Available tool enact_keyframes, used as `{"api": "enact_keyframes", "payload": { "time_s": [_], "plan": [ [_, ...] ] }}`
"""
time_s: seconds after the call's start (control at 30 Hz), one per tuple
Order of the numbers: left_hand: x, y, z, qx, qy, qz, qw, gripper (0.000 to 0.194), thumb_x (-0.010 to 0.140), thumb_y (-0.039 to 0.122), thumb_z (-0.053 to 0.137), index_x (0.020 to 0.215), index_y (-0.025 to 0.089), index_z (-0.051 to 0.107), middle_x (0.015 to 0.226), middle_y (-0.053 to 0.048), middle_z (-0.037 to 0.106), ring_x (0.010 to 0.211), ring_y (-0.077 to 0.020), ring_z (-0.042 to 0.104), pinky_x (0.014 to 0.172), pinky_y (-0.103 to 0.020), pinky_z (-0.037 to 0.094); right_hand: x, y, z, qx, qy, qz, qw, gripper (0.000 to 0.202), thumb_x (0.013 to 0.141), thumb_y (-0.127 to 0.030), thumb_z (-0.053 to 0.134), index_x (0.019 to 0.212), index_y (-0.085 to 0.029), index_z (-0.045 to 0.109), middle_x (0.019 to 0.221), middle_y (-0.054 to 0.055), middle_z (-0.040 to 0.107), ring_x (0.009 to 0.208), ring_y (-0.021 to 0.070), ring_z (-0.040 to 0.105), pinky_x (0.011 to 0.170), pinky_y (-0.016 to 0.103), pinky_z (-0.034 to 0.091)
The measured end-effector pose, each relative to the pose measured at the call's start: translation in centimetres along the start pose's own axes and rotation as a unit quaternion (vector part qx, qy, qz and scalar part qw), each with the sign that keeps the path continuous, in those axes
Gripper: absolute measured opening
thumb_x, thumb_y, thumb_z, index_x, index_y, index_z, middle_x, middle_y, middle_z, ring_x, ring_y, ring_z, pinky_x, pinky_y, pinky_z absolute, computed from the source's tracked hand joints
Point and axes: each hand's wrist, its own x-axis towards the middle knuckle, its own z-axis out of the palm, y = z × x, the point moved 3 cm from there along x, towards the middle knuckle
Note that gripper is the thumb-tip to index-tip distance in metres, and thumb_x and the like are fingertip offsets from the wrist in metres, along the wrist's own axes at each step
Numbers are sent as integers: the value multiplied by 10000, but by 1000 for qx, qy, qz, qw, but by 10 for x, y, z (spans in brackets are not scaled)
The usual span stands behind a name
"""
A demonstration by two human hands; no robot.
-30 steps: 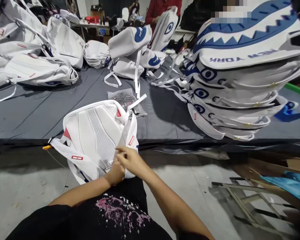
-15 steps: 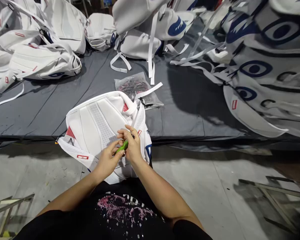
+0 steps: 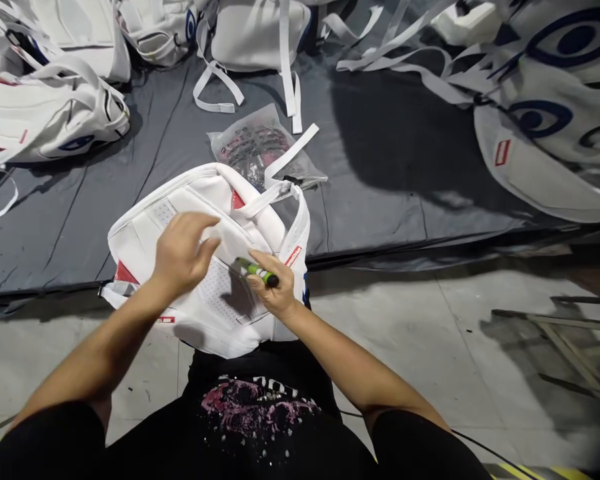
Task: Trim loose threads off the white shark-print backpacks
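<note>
A white backpack [image 3: 139, 239] leans against the table edge, its padded back panel and straps facing up. Over its right side, my right hand [image 3: 282, 293] grips a slim green tool with a black end [image 3: 260, 272]; its exact kind is unclear. My left hand [image 3: 180, 257] hovers above the middle of the back panel, thumb and forefinger curved with a gap between them and nothing visible inside. Beside my right hand runs a shoulder strap [image 3: 300, 223] with a red label.
Behind the backpack lies a clear plastic bag [image 3: 260, 150] of dark and pink items on the grey-covered table [image 3: 380, 220]. More white backpacks [image 3: 55, 127] stand left and behind. A stack with blue eye designs [image 3: 540, 127] rises at right. A stool frame [image 3: 565, 340] stands on the floor.
My left hand has come away from the green tool and moved up and left. The tool stays in my right hand, its black end now showing. The view has tipped downward.
</note>
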Motion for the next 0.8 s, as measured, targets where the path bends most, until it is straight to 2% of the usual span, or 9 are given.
{"api": "enact_keyframes", "payload": {
  "time_s": [0.13,0.23,0.33,0.43,0.5,0.6,0.67,0.73,0.8],
  "plan": [
    [59,-11,41,114,-167,116,972,487,969,614,383,863,223,652,955,-104,673,1030,-306,581,1021,-517,375,-4,6,-7,-178,-31,-81,980,367,984,-402,475,1236,-242,688,1167,91,743,1129,248,665,1213,625,275],
    [70,-12,60,137,-185,134,964,526,958,645,401,734,214,604,849,-82,628,957,-289,571,1000,-495,352,-8,12,-20,-272,6,-128,954,337,978,-256,476,1266,-244,649,1335,117,676,1306,274,574,1197,699,212],
    [57,-10,64,185,-176,201,946,467,933,600,512,710,201,606,817,-70,633,897,-275,562,924,-463,356,-14,23,-41,-329,86,-158,927,350,963,-229,529,1304,-253,603,1405,135,621,1405,320,482,1180,735,190],
    [38,-3,54,188,-152,266,933,394,897,549,609,733,191,615,781,-50,645,818,-245,552,863,-436,351,-18,24,-60,-338,143,-114,923,438,956,-304,589,1382,-234,522,1426,173,577,1420,363,455,1135,718,322],
    [28,9,42,153,-113,293,937,393,913,534,595,721,191,596,737,-32,635,770,-218,536,847,-423,351,-22,4,-66,-302,166,-101,933,512,940,-315,627,1420,-238,468,1367,165,603,1353,342,530,1078,622,467],
    [20,38,28,91,-72,338,934,368,937,485,557,706,199,570,718,-18,631,756,-200,526,864,-414,359,-27,-51,-59,-260,211,-185,924,570,916,-239,648,1435,-297,420,1291,105,631,1271,304,603,1091,575,493],
    [21,53,28,58,-85,354,930,267,890,403,593,713,204,575,735,-13,643,782,-200,541,886,-410,366,-22,-82,-44,-239,212,-271,908,607,912,-203,633,1452,-329,386,1283,78,632,1259,291,615,1110,571,487],
    [28,58,37,43,-119,350,928,159,799,336,636,719,205,594,773,-21,663,832,-211,563,905,-409,376,-9,-86,-30,-207,184,-322,905,608,922,-196,605,1465,-322,364,1264,71,645,1233,270,635,1070,523,537],
    [38,53,51,62,-158,342,924,107,762,292,641,712,203,612,807,-37,678,906,-232,576,927,-413,384,9,-63,-23,-183,161,-340,908,546,943,-215,574,1450,-286,383,1252,87,653,1247,271,629,1035,503,568]
  ]
}}
